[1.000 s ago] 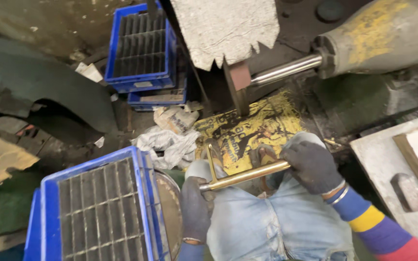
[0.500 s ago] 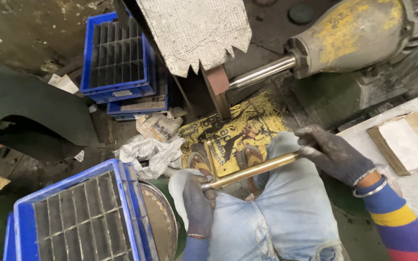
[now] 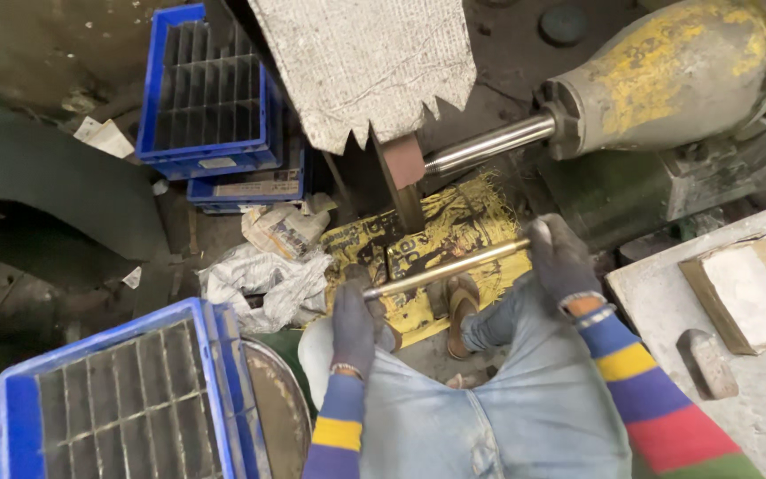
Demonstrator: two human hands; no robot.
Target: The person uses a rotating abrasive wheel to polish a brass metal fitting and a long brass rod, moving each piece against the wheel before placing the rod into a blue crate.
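Observation:
A long brass-coloured rod lies across my lap, held at both ends. My left hand, in a dark glove, grips its near left end. My right hand, also gloved, grips the far right end. The rod sits just below a brown buffing wheel on a steel shaft that runs from a yellow-stained motor. The rod is close to the wheel but apart from it. My knees in blue jeans fill the bottom of the view.
A blue divided crate stands at my lower left; two more blue crates are stacked at the back left. A ragged grey guard hangs over the wheel. Crumpled paper and a yellow sheet cover the floor. A grey bench with a block is at right.
Both hands have lifted the rod up and away from my lap toward the wheel. The view has tilted so the motor and wheel sit lower and nearer.

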